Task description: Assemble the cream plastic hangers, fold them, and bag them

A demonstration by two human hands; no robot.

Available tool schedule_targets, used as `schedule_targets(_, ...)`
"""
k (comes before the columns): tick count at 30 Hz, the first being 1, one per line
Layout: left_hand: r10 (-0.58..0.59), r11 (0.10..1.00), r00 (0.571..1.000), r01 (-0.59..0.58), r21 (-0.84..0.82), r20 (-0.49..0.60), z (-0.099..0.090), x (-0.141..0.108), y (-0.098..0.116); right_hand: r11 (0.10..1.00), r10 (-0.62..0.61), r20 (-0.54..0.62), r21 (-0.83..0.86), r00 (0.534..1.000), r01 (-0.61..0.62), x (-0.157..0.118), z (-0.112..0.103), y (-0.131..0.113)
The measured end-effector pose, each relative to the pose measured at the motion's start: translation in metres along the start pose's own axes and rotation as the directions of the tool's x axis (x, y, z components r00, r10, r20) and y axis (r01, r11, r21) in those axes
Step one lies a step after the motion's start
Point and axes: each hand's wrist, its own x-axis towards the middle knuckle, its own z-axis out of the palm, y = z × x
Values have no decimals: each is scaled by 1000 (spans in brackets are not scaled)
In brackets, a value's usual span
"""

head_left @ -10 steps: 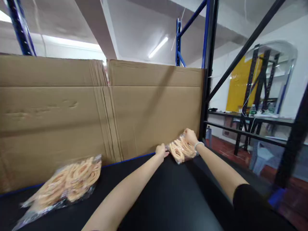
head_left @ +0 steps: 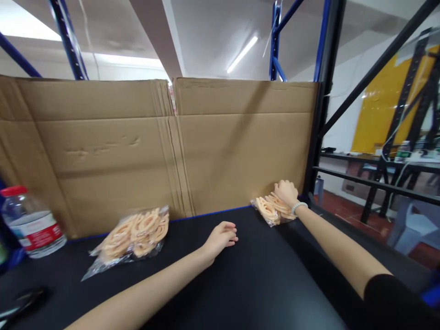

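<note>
My right hand, with a beaded bracelet at its wrist, is closed on the top right of a small clear plastic bag of pale tan looped strips. That bag lies against the cardboard at the table's far right; the fingertips are partly hidden. My left hand hovers over the black table, fingers loosely curved and apart, holding nothing. To its left, a larger clear bag of similar pale tan loops lies flat near the cardboard.
A tall cardboard sheet walls off the table's back edge. At the far left stand a large clear bottle with a red cap and a dark object, blurred. A black metal post rises at the right corner.
My left hand has left the right bag, moving back and to the left, and its fingers have opened. My right hand stays at that bag. The view has swung left, revealing the bottle.
</note>
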Motion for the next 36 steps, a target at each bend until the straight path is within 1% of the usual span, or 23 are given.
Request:
schedule_targets(2, 86, 993, 996, -83, 87, -31, -30, -24, -3, 998, -2, -43, 64, 999, 4, -7, -3, -15)
schedule_targets(4, 220, 960, 972, -201, 196, -84, -61, -43, -2, 988, -29, -64, 148, 998, 38, -15, -5, -36)
schedule_targets(6, 359, 897, 925, -305, 320, -126, -93, -59, 1, 966, -78, -68, 240, 995, 93, -26, -4, -63)
schedule_targets(7, 418, 861, 895, -335, 383, -156, -109, -66, 2, 950, -109, -62, 288, 992, 122, -32, -3, -79)
schedule_targets(9, 507, 796, 828, -344, 498, -238, -141, -77, 2, 905, -179, -21, 388, 984, 173, -46, 1, -112)
schedule_targets(11, 558, 756, 756, -293, 585, -342, -173, -85, -2, 849, -253, 61, 492, 965, 192, -61, 6, -146)
schedule_targets(13, 576, 745, 670, -194, 638, -469, -204, -90, -8, 783, -332, 171, 598, 928, 170, -76, 12, -181)
schedule_targets(15, 561, 755, 596, -84, 651, -574, -233, -92, -16, 717, -408, 299, 690, 863, 100, -91, 18, -216)
schedule_targets(17, 509, 783, 548, 26, 622, -664, -258, -92, -26, 664, -469, 423, 748, 776, -6, -106, 24, -248)
schedule_targets(18, 466, 802, 532, 82, 591, -707, -268, -92, -31, 644, -491, 475, 763, 730, -64, -113, 26, -262)
schedule_targets(20, 359, 842, 527, 174, 511, -770, -284, -91, -41, 614, -522, 560, 770, 644, -171, -126, 29, -288)
schedule_targets(22, 251, 874, 544, 229, 429, -801, -294, -89, -50, 595, -540, 619, 760, 570, -262, -134, 31, -310)
schedule_targets(24, 164, 899, 568, 251, 360, -806, -299, -87, -56, 583, -548, 664, 739, 509, -336, -138, 32, -327)
schedule_targets(26, 101, 918, 593, 254, 304, -799, -299, -85, -61, 581, -546, 699, 714, 462, -392, -139, 34, -342)
schedule_targets(28, 52, 933, 617, 251, 259, -785, -297, -83, -62, 584, -537, 725, 689, 431, -430, -138, 36, -353)
schedule_targets(30, 14, 944, 637, 245, 219, -770, -295, -81, -61, 589, -524, 743, 669, 416, -454, -137, 37, -363)
schedule_targets(34, -47, 959, 670, 237, 153, -741, -290, -80, -55, 599, -497, 766, 642, 408, -477, -137, 38, -376)
schedule_targets(36, -62, 965, 674, 228, 128, -736, -287, -81, -51, 598, -493, 766, 643, 413, -478, -140, 37, -379)
